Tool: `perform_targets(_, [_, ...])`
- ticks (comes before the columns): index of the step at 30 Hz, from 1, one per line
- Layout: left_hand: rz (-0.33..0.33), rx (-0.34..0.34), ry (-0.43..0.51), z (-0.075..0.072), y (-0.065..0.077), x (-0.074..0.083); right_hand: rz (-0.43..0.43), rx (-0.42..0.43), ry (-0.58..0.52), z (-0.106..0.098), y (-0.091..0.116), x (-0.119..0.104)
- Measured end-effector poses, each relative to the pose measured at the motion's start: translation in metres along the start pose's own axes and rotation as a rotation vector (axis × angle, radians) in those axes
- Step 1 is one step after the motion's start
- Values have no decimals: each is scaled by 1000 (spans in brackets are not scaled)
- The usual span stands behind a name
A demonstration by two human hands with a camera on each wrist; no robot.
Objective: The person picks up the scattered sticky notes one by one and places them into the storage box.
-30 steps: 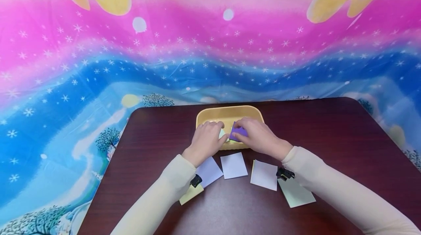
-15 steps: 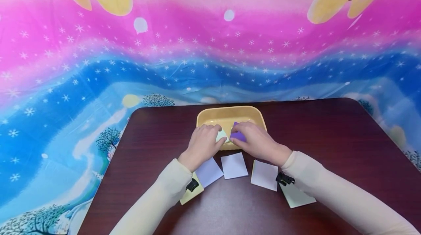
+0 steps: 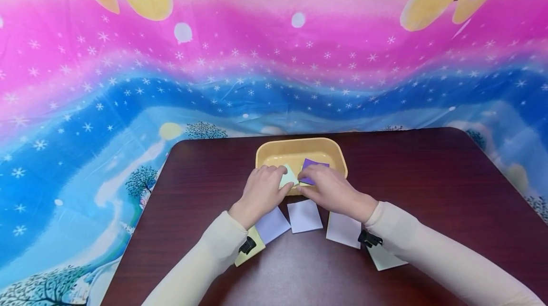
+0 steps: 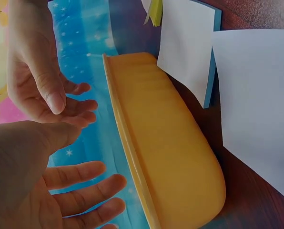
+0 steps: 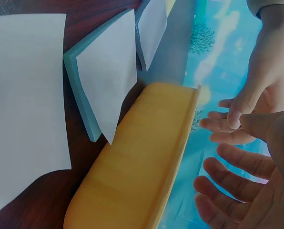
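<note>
In the head view, a yellow plastic tray (image 3: 299, 147) stands near the table's far edge. A purple note pad (image 3: 312, 162) and a pale green note pad (image 3: 288, 177) lie inside, towards its near side. My left hand (image 3: 261, 191) hovers beside the pale green pad, over the tray's front left. My right hand (image 3: 336, 191) overlaps the purple pad and partly hides it. Both wrist views show spread, slightly bent fingers with nothing in them, above the rim of the tray (image 4: 168, 148). The two thumbs come close together in the middle.
Several square note pads fan out before the tray: a pale yellow one (image 3: 252, 249), a lavender one (image 3: 272, 225), a white one (image 3: 305, 216), another whitish one (image 3: 344, 232) and a pale green one (image 3: 387, 257). A printed cloth (image 3: 274, 58) hangs behind the dark table.
Both hands have drawn back slightly towards the body. The right fingers have come off the purple pad, which now shows more of itself in the tray; more of the pale green pad shows too.
</note>
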State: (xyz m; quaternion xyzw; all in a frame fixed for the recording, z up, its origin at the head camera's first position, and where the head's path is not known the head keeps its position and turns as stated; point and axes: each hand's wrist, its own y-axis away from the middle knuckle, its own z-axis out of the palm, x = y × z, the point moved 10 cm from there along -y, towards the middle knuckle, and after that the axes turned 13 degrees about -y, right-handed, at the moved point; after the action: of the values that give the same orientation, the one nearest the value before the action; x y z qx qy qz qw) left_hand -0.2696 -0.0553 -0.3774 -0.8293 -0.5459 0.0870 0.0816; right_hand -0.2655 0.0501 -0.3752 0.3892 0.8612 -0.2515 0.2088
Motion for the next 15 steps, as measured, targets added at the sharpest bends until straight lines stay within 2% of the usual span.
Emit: perform_targets(15, [4,9,-6,1,11,0,-8,-13,14,10,6,-6])
